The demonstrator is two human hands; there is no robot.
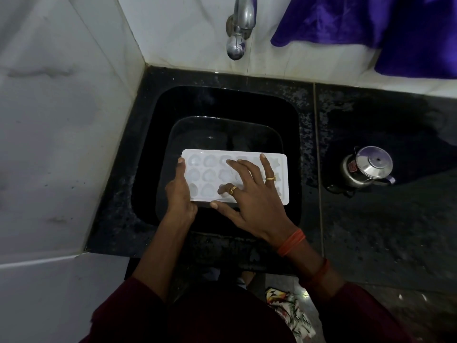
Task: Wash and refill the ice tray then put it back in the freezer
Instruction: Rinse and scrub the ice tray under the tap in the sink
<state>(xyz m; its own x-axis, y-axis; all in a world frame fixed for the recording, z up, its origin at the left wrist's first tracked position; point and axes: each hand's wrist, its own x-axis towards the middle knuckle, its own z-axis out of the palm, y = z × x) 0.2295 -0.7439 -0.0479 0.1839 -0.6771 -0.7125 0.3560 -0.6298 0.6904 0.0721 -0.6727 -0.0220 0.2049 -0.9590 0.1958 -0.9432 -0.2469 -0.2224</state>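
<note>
A white ice tray (205, 169) with shaped cavities is held level over the black sink (148, 149). My left hand (179, 191) grips its left end, thumb on the top rim and fingers hidden beneath. My right hand (249, 191) lies spread on top of the tray, fingers reaching into the cavities in the middle and right, thumb at the near edge. That hand hides part of the tray's right half. The chrome tap (238, 28) sticks out of the wall above the sink; no water stream is visible.
A dark basin (222, 127) sits inside the sink below the tray. A steel kettle (366, 167) stands on the black counter (385, 231) to the right. A purple cloth (371, 23) hangs on the wall at top right. White tiled walls close the left side.
</note>
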